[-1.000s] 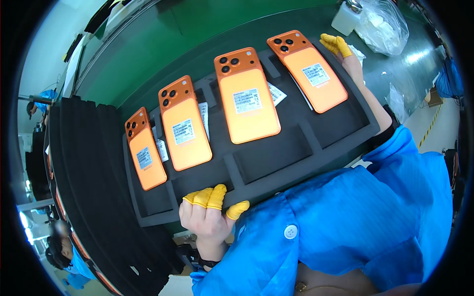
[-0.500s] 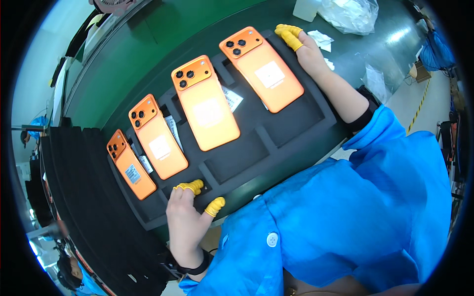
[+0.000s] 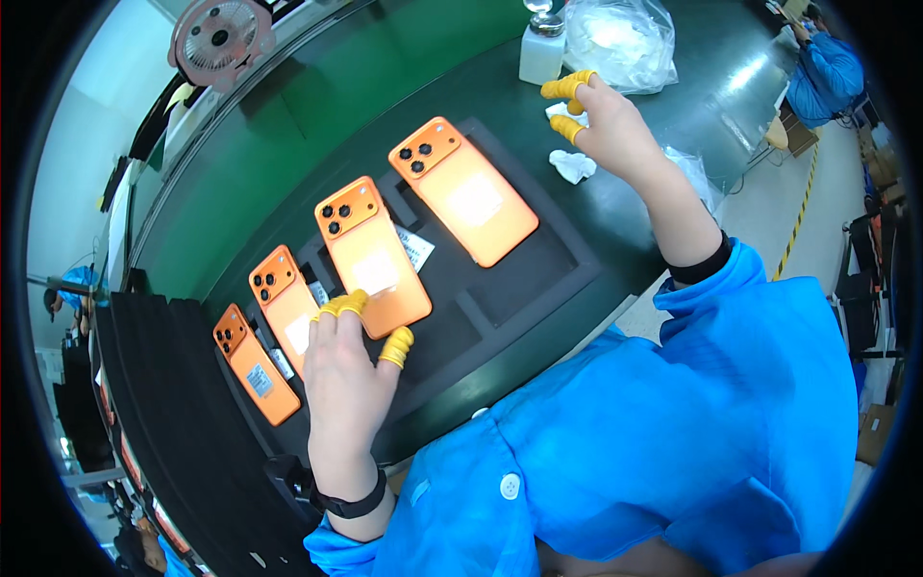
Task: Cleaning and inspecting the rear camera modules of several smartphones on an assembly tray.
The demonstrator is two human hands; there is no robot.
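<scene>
Four orange phones lie back up in a row on a black foam tray (image 3: 524, 313). My left hand (image 3: 348, 370) is over the lower ends of the second phone (image 3: 279, 306) and the larger third phone (image 3: 385, 293). Its yellow-cotted fingertips are at the third phone's lower left edge, with the thumb apart near its bottom edge; contact is unclear. The fourth phone (image 3: 471, 207) lies right, the smallest phone (image 3: 258, 370) far left. My right hand (image 3: 611, 125), also in yellow finger cots, hovers with fingers apart over a crumpled white tissue (image 3: 567, 113).
Another white tissue (image 3: 573, 166) lies below my right hand. A pump bottle (image 3: 542, 53) and a clear plastic bag (image 3: 623, 43) stand beyond it. Black foam trays (image 3: 183, 404) are stacked at left. A pink fan (image 3: 221, 40) is at the far left, a person (image 3: 825, 77) far right.
My left hand has moved from the tray's near edge forward to the third phone. My right hand has left the tray's far right corner for the tissues. The whole view has shifted.
</scene>
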